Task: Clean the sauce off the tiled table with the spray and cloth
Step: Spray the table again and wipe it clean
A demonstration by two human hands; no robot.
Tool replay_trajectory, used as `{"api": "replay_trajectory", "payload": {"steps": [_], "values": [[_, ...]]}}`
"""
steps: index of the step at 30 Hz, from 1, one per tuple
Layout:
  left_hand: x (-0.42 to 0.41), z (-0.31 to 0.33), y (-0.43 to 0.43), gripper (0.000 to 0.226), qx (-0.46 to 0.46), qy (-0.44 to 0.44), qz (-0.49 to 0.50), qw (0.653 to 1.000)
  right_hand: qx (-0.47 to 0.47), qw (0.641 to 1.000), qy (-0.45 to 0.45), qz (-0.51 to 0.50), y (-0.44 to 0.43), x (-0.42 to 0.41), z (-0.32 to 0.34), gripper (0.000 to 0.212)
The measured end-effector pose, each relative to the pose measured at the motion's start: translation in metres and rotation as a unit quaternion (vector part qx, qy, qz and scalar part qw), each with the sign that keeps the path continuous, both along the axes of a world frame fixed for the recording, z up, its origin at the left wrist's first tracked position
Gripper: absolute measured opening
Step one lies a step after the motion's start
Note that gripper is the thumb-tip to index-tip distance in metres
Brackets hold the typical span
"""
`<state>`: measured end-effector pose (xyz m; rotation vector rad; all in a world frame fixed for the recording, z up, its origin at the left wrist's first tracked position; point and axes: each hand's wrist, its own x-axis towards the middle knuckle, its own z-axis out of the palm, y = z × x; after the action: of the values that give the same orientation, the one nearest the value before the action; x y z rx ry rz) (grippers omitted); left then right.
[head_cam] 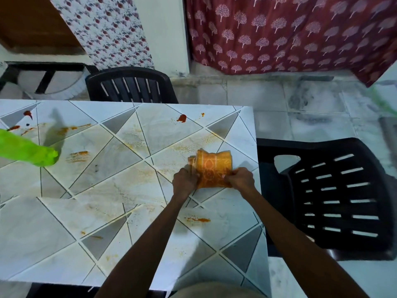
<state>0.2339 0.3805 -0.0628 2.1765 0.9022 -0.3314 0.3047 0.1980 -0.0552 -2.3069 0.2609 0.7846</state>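
Tabletop check: tiled table (64,233) is showing orange smears over most tiles. Black chair (335,194) is standing just beside its right edge. Green spray bottle (25,150), blurred, is sitting at the far left, well apart from the hands; fill level cannot be read. Orange cloth (211,168) is lying folded near the right edge. Left hand (184,179) and right hand (240,178) are each pinching its near end, probably to fold a fresh wiping pad. Red sauce blot (181,118) is waiting near the far edge.

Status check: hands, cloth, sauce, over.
Left hand and right hand both gripping orange cloth near right edge of table. Sauce smears across tiles. Green spray bottle far left, apart from hands.
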Motion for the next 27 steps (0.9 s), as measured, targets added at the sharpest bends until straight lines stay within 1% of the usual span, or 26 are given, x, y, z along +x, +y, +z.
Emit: {"api": "replay_trajectory", "payload": {"steps": [6, 8, 10, 12, 15, 16, 18, 19, 22, 23, 25, 27], "values": [[-0.001, -0.001, -0.002, 0.036, -0.021, 0.005, 0.015, 1.0, 0.063, 0.995, 0.054, -0.059, 0.004, 0.006, 0.001, 0.039], [-0.005, -0.001, -0.001, 0.039, -0.038, 0.0, 0.031, 0.999, 0.081, 0.993, 0.055, -0.063, 0.006, 0.003, 0.002, 0.036], [-0.007, 0.0, -0.001, 0.045, -0.052, 0.013, 0.045, 0.998, 0.097, 0.991, 0.057, -0.074, 0.009, -0.001, 0.003, 0.035], [-0.005, 0.001, 0.0, 0.046, -0.081, 0.026, 0.061, 0.995, 0.119, 0.988, 0.057, -0.085, 0.012, -0.004, 0.004, 0.037], [0.005, 0.009, 0.0, 0.03, -0.164, 0.03, 0.096, 0.981, 0.164, 0.98, 0.058, -0.097, 0.011, 0.0, 0.008, 0.037], [0.011, 0.013, 0.001, 0.032, -0.191, 0.022, 0.107, 0.976, 0.183, 0.976, 0.057, -0.106, 0.009, 0.005, 0.011, 0.035], [0.026, 0.021, 0.004, 0.047, -0.227, 0.008, 0.104, 0.968, 0.216, 0.966, 0.049, -0.132, 0.003, 0.018, 0.019, 0.03], [0.035, 0.026, 0.004, 0.048, -0.252, -0.003, 0.096, 0.963, 0.228, 0.962, 0.043, -0.142, 0.0, 0.026, 0.022, 0.028], [0.069, 0.044, -0.002, 0.034, -0.334, -0.047, 0.106, 0.935, 0.263, 0.951, 0.019, -0.159, -0.011, 0.058, 0.033, 0.018], [0.084, 0.05, -0.006, 0.032, -0.343, -0.067, 0.107, 0.931, 0.279, 0.946, 0.008, -0.164, -0.014, 0.073, 0.038, 0.016], [0.109, 0.056, -0.01, 0.03, -0.332, -0.113, 0.103, 0.931, 0.302, 0.937, -0.008, -0.173, -0.019, 0.097, 0.045, 0.018], [0.136, 0.057, -0.014, 0.037, -0.319, -0.15, 0.102, 0.93, 0.307, 0.934, -0.028, -0.184, -0.022, 0.122, 0.049, 0.022]]}}
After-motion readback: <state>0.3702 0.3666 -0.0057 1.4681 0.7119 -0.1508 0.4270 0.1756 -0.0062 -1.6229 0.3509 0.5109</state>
